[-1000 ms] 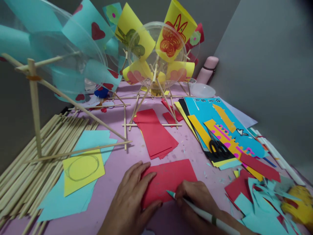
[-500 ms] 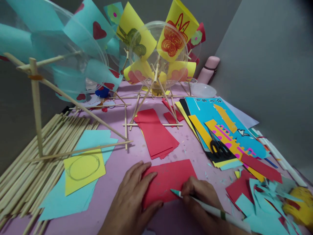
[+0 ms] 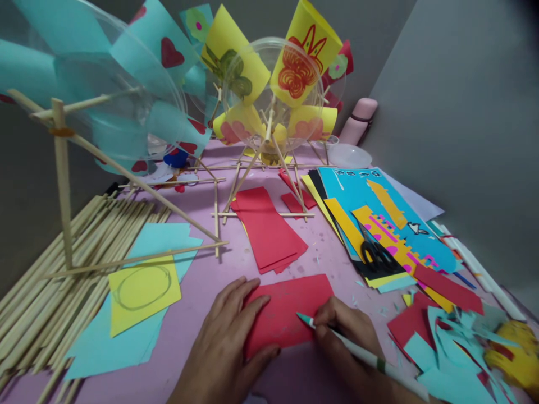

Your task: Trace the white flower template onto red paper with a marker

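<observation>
A red paper rectangle [image 3: 278, 314] lies on the pink tabletop in front of me, with faint marks on its surface. My left hand [image 3: 233, 331] rests over its left edge, fingers spread and thumb along the near side. In my right hand [image 3: 345, 331] a white marker [image 3: 370, 359] with a green tip is pinched, its tip at or just above the middle of the paper. Whether the tip touches cannot be made out. Beyond the sheet lies a stack of red paper strips [image 3: 269, 230].
Stick-framed wheels with yellow paper cups [image 3: 236, 62] and blue ones [image 3: 147, 45] stand behind. Wooden sticks [image 3: 71, 269] and blue sheets [image 3: 118, 342] under a yellow square [image 3: 145, 289] lie left. Scissors [image 3: 377, 256], coloured card [image 3: 421, 224] and blue scraps [image 3: 455, 353] are right.
The marker tip has moved slightly up and to the right over the red paper, along with my right hand. My left hand stays in place.
</observation>
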`<move>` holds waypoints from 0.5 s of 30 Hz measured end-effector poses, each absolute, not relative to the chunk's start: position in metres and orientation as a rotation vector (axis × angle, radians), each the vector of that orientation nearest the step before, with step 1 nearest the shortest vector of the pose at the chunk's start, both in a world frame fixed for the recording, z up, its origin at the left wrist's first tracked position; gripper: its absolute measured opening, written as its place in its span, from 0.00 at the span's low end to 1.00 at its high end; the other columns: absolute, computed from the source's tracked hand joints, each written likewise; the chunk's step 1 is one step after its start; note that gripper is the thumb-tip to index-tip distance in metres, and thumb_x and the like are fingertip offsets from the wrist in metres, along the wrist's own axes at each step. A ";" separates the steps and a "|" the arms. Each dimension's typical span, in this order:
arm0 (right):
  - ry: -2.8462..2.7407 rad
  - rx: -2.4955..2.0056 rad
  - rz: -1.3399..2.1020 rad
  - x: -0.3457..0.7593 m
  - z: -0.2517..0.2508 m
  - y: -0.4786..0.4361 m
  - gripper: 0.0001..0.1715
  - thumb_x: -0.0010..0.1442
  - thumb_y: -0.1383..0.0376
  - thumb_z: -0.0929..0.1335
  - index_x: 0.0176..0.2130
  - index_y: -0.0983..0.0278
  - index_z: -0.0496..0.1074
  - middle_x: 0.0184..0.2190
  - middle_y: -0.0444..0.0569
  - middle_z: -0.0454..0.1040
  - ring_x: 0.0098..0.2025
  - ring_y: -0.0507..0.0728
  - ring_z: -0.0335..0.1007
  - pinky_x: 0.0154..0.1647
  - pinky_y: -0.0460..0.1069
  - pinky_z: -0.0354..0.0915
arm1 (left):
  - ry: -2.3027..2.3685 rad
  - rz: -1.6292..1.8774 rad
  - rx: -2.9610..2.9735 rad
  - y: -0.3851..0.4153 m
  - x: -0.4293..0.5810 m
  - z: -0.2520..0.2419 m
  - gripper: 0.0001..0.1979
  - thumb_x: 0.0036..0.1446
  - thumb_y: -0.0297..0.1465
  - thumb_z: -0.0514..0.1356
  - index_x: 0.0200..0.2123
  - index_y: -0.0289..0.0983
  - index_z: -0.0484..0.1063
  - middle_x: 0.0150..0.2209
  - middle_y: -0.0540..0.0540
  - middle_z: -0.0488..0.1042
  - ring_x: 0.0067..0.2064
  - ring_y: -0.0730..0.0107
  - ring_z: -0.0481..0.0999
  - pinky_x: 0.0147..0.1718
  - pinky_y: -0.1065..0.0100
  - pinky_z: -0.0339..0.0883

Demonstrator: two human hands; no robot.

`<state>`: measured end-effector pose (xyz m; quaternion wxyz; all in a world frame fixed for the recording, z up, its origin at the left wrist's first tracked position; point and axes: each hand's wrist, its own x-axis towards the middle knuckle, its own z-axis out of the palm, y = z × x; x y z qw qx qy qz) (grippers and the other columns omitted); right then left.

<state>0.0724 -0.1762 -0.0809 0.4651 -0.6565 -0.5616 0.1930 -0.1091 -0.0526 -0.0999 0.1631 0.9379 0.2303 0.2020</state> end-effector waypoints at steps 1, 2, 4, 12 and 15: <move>-1.381 -1.622 0.471 0.073 -0.080 -0.176 0.09 0.59 0.70 0.59 0.28 0.60 0.57 0.17 0.35 0.53 0.16 0.49 0.53 0.19 0.45 0.50 | 0.657 0.576 2.674 -0.053 -0.109 -0.100 0.24 0.56 0.42 0.60 0.54 0.43 0.64 0.59 0.41 0.63 0.60 0.50 0.60 0.52 0.49 0.66; -1.391 -1.628 0.461 0.073 -0.080 -0.177 0.09 0.59 0.70 0.59 0.28 0.60 0.58 0.17 0.36 0.54 0.16 0.49 0.54 0.19 0.45 0.50 | 0.657 0.575 2.673 -0.053 -0.109 -0.100 0.23 0.56 0.42 0.61 0.54 0.43 0.65 0.59 0.42 0.63 0.60 0.50 0.61 0.52 0.49 0.66; -1.419 -1.630 0.439 0.073 -0.080 -0.176 0.09 0.59 0.70 0.58 0.28 0.60 0.58 0.18 0.36 0.56 0.17 0.49 0.57 0.20 0.45 0.52 | 0.660 0.578 2.672 -0.053 -0.110 -0.099 0.23 0.56 0.42 0.61 0.54 0.44 0.65 0.59 0.42 0.63 0.60 0.50 0.61 0.51 0.49 0.66; -1.464 -1.562 0.382 0.072 -0.076 -0.168 0.09 0.57 0.72 0.58 0.28 0.60 0.59 0.17 0.36 0.59 0.16 0.48 0.57 0.17 0.43 0.52 | 0.644 0.591 2.679 -0.053 -0.110 -0.102 0.23 0.57 0.42 0.60 0.55 0.43 0.63 0.60 0.42 0.62 0.60 0.51 0.59 0.52 0.50 0.65; -1.492 -1.571 0.371 0.073 -0.076 -0.168 0.08 0.56 0.73 0.59 0.29 0.60 0.60 0.17 0.36 0.60 0.17 0.48 0.58 0.19 0.43 0.53 | 0.644 0.586 2.687 -0.053 -0.110 -0.103 0.24 0.57 0.42 0.60 0.55 0.44 0.63 0.60 0.43 0.61 0.60 0.51 0.59 0.52 0.50 0.65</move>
